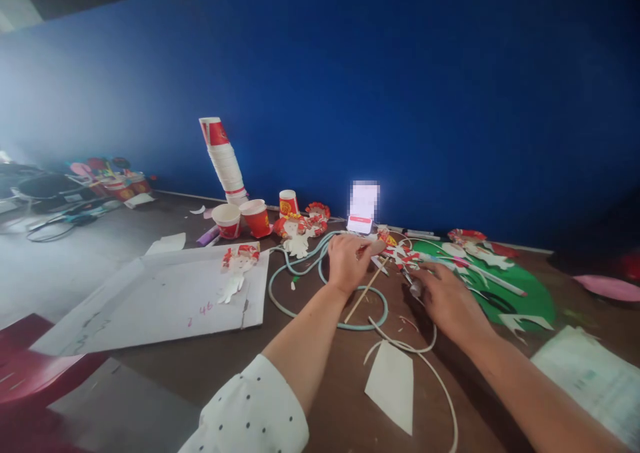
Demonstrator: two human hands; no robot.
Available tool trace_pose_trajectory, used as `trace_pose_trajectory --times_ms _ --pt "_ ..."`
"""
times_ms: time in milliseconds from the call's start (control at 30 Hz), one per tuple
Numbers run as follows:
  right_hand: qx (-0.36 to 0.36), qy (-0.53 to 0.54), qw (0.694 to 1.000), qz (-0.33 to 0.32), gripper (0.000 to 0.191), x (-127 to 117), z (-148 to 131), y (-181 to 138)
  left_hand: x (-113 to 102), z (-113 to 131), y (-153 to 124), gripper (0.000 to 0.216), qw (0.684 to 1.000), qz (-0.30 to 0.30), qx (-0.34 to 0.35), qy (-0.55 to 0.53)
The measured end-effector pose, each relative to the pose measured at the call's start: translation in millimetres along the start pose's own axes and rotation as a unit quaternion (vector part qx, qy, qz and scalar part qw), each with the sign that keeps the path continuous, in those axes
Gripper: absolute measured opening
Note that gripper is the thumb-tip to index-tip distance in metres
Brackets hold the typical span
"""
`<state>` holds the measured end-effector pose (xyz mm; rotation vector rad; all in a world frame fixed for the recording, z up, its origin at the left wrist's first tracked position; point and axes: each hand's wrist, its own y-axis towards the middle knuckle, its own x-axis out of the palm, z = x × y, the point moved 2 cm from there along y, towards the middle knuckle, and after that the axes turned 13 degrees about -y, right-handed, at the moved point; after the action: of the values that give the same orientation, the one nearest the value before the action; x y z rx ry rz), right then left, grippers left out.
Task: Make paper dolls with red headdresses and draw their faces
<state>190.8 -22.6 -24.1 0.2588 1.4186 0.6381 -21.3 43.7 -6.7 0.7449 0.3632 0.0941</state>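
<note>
My left hand (350, 256) is closed, its fingertips at a red-and-white paper cutout (403, 256) and seemingly pinching its near edge. A thin wooden stick (366, 291) slants down from beside the cutout toward the table. My right hand (445, 296) is closed around a small tool (414, 286) with a shiny, dark tip pointing at the cutout; its exact kind is hard to make out. Behind my hands a lit phone (363, 206) leans against the blue partition.
A tall stack of paper cups (225, 163) leans at the back left, above two red cups (256, 218). Blue-green tubing (280, 303) and a white cable (445, 380) coil on the table. Scissors (497, 302) and markers lie on green card (540, 300). White cardboard (165, 306) lies left.
</note>
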Motion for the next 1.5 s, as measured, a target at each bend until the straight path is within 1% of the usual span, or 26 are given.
trace_pose_trajectory --times_ms 100,167,200,267,333,367,400,467,567,667,733,833,933,1000,1100,1200,1267,1367,1433,1500 --pt "0.004 -0.024 0.999 -0.032 0.045 -8 -3 -4 -1 2 -1 0.01 0.999 0.007 0.033 0.012" --pt "0.031 -0.045 0.997 -0.054 0.043 -25 -11 -4 0 2 -2 0.01 0.998 0.01 0.051 0.027" --pt "0.047 -0.049 0.994 -0.08 0.041 -36 -16 -3 0 1 -2 0.009 0.998 0.014 0.06 0.034" --pt "0.086 -0.015 0.985 -0.15 0.033 -59 -29 -3 1 0 -3 0.009 0.996 0.027 0.078 0.042" --pt "0.064 0.048 0.957 -0.279 0.026 -76 -46 -8 2 -1 -4 0.009 0.994 0.041 0.094 0.044" --pt "0.039 0.056 0.941 -0.33 0.025 -82 -54 -11 2 -1 -4 0.009 0.993 0.048 0.098 0.044" --pt "0.023 0.05 0.929 -0.365 0.026 -87 -61 -15 2 -1 -4 0.01 0.992 0.052 0.102 0.043" --pt "0.007 0.022 0.918 -0.396 0.027 -90 -71 -20 1 -1 -3 0.01 0.992 0.062 0.105 0.042" --pt "0.013 0.018 0.916 -0.4 0.025 -89 -75 -20 -3 0 -1 0.007 0.989 0.096 0.106 0.043" --pt "0.049 0.051 0.924 -0.376 0.025 -81 -65 -6 -9 -1 2 0.007 0.981 0.164 0.089 0.052" --pt "0.075 0.052 0.932 -0.35 0.025 -70 -55 7 -14 -3 4 0.007 0.975 0.201 0.071 0.059" --pt "0.108 0.044 0.942 -0.316 0.027 -49 -43 29 -20 -9 6 0.01 0.969 0.234 0.042 0.064" --pt "0.102 0.082 0.948 -0.29 0.027 -28 -48 52 -24 -14 7 0.01 0.965 0.253 0.017 0.063" --pt "0.115 0.103 0.946 -0.285 0.026 -16 -58 68 -25 -16 7 0.01 0.964 0.258 0.01 0.063" --pt "0.131 0.11 0.939 -0.298 0.025 1 -77 94 -25 -18 7 0.01 0.964 0.258 0.005 0.065" --pt "0.172 0.109 0.926 -0.319 0.025 17 -92 115 -24 -20 5 0.012 0.965 0.254 0.008 0.067" --pt "0.193 0.118 0.919 -0.321 0.026 26 -98 124 -22 -22 4 0.012 0.967 0.246 0.008 0.068" --pt "0.214 0.151 0.913 -0.313 0.017 35 -98 130 -21 -23 4 0.012 0.969 0.238 0.001 0.067" --pt "0.224 0.184 0.908 -0.301 0.012 37 -91 127 -20 -22 3 0.012 0.969 0.237 -0.005 0.065" --pt "0.236 0.227 0.902 -0.283 0.011 35 -79 119 -20 -20 3 0.011 0.971 0.231 -0.006 0.061"
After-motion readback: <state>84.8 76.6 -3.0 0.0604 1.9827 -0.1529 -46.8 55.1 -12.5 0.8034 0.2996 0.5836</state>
